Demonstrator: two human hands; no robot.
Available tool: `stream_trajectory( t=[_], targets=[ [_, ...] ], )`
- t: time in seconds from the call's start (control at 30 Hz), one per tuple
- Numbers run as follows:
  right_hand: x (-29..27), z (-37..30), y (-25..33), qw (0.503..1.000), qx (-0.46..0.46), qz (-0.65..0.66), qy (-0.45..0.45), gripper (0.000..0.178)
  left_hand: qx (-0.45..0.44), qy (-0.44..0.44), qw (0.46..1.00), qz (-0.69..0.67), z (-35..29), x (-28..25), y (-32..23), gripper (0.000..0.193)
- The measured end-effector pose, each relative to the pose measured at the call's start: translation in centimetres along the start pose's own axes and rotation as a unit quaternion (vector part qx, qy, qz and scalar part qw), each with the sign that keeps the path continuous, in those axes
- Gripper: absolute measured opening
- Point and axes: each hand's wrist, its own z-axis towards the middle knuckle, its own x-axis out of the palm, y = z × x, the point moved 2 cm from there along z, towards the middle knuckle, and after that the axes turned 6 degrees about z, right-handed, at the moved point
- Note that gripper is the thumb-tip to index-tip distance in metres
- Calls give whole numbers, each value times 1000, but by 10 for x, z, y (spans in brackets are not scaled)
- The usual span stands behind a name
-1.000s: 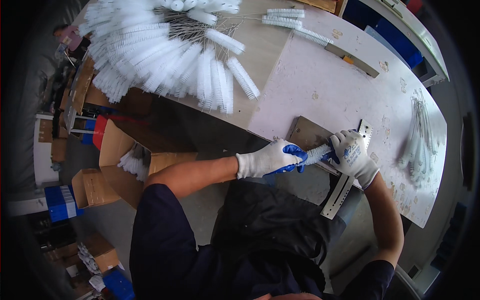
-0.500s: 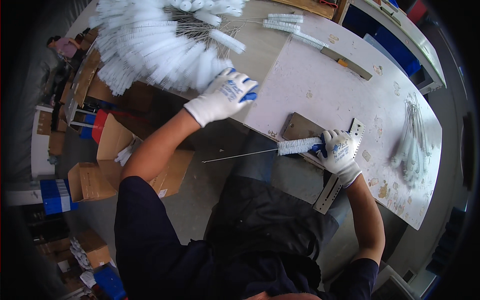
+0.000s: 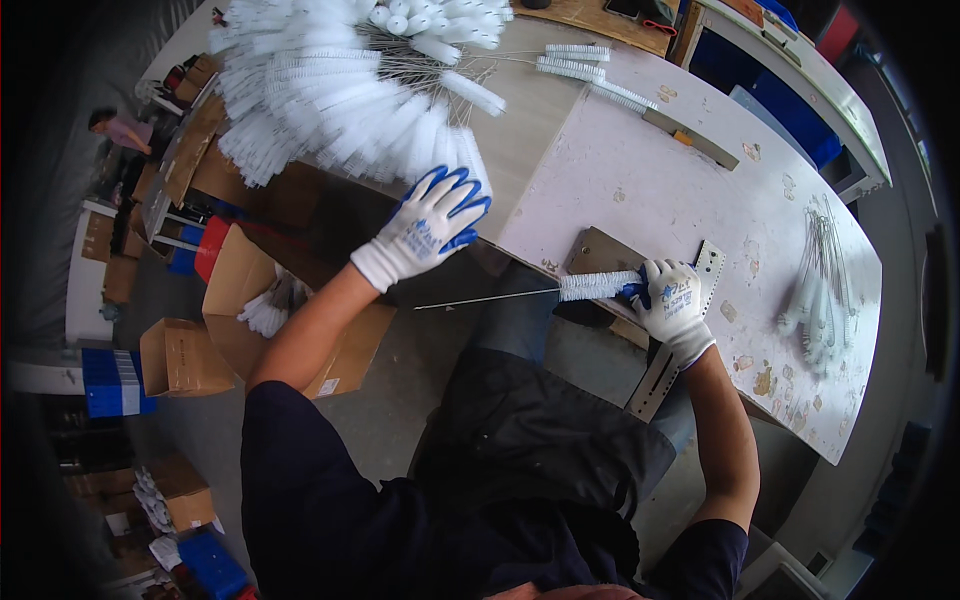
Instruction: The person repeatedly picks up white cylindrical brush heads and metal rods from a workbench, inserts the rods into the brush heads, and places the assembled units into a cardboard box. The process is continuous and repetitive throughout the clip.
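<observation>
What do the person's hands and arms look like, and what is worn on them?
Both the left hand and the right hand wear white knitted gloves with blue coating on the fingers and small blue markings on the back. The forearms are bare; dark navy short sleeves cover the upper arms.

head cam; fisheye; looks steeply down; close over worktable (image 3: 640, 170); rim bends edges
</observation>
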Motion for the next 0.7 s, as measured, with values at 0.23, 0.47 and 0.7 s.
stream_trajectory(
  t=[0.23, 0.47, 0.7],
  targets=[
    [1, -3, 0, 1000, 12, -12, -5, 39, -283, -65, 908, -302, -93, 13, -118, 52],
    [1, -3, 3, 999, 23, -22, -3, 37, -464, -280, 479, -691, -3, 19, -188, 41],
    [5, -7, 6, 998, 48, -14, -42, 34, -541, -309, 273, -733, 92, 52, -134, 28]
  ],
)
